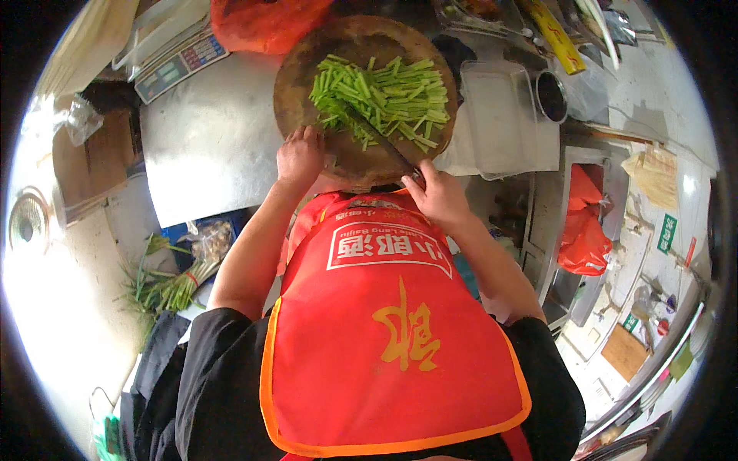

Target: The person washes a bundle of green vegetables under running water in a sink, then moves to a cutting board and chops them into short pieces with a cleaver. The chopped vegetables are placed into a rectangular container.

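A round wooden chopping board [357,164] lies before me on the metal worktop. On it is a heap of cut green stalks [412,89], chopped into short lengths. My right hand [438,193] is closed around the handle of a kitchen knife [377,135]. The dark blade slants up and left across the board, its far end among the stalks. At the board's near left edge rests my left hand [301,154], back upward and fingers close together. Its palm side is hidden, so I cannot see whether anything is beneath it.
A clear plastic tub [499,121] stands right of the board, beside a dark-filled round container [552,97]. Behind left are a red plastic bag [259,26] and a digital scale [179,66]. Bundled greens [173,288] lie lower left. Another red bag [585,242] hangs at right.
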The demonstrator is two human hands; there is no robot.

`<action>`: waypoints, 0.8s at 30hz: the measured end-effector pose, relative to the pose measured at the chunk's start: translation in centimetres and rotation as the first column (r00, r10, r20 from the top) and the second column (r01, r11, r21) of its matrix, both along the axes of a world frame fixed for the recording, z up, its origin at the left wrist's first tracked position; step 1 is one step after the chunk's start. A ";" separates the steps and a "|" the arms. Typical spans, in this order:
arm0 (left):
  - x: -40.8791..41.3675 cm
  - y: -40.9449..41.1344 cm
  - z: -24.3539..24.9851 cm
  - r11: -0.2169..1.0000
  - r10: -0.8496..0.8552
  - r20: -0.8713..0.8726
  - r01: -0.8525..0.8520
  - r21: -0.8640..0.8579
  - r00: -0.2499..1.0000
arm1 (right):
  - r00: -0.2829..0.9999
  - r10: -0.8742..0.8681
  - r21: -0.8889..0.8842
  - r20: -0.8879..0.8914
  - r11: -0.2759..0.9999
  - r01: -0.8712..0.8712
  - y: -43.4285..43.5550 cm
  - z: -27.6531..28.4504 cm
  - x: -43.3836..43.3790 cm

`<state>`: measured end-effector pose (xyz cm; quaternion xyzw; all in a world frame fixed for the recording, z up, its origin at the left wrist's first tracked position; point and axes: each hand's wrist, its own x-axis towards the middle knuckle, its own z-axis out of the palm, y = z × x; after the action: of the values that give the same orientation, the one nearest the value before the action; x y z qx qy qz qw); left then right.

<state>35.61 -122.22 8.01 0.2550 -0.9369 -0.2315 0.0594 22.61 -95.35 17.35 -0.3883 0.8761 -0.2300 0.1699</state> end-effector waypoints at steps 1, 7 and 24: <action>-0.6 0.1 0.2 0.999 0.006 -0.004 -0.006 0.034 1.000 | 0.999 -0.052 -0.023 0.012 0.998 0.053 0.6 0.3 0.0; -4.7 2.0 3.4 0.989 -0.142 -0.302 0.147 -0.007 0.943 | 0.934 -0.357 -0.111 -0.008 0.929 0.354 4.7 1.1 -2.7; -12.3 10.4 2.5 0.492 -0.857 0.073 0.852 -0.177 0.510 | 0.708 -0.507 0.026 0.492 0.822 0.570 11.1 -4.1 -8.6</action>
<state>23.31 -111.83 10.53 -0.2517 -0.9568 -0.1431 -0.0271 14.05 -84.23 13.24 -0.0563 0.8644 -0.4132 0.2808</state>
